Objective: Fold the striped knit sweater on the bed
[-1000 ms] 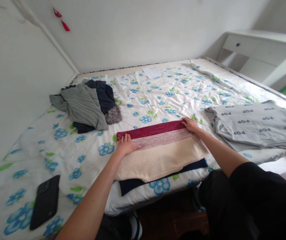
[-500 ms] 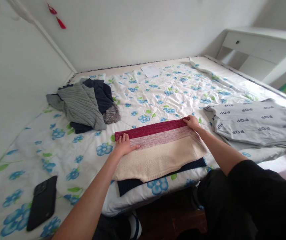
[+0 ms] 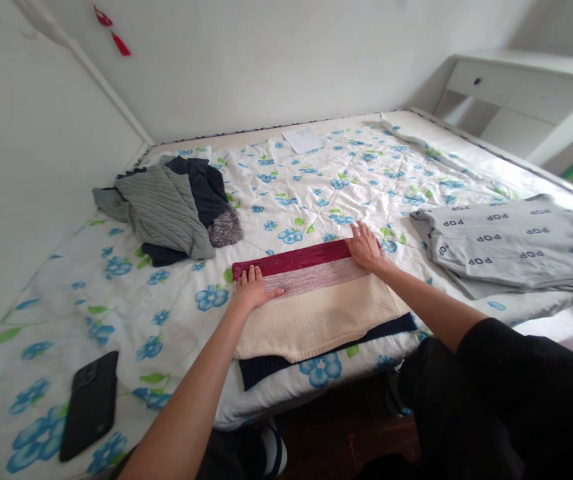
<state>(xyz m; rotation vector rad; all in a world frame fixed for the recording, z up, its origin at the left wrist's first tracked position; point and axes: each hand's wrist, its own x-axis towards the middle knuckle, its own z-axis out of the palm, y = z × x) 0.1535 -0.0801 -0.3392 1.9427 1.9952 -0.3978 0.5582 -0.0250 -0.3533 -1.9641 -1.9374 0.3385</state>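
Observation:
A folded knit sweater [image 3: 316, 310] lies flat at the near edge of the bed, banded in dark red, mottled pink and cream, with a navy ribbed part showing beneath its front edge. My left hand [image 3: 253, 290] rests open on its left end, fingers over the red and pink bands and thumb pointing right. On the far right corner, my right hand [image 3: 365, 250] lies with fingers stretched out across the red band. Neither hand grips the cloth.
Grey and navy clothes [image 3: 166, 207] are heaped at the left. A grey garment printed POP [image 3: 506, 243] lies at the right. A black phone [image 3: 90, 407] is near the left front, and a paper sheet [image 3: 303, 141] lies far back. A white desk [image 3: 521, 90] stands beyond.
My right hand has let go of the sweater's far right corner and shifted left, its fingers now spread on the red band. My left hand stays in place on the sweater.

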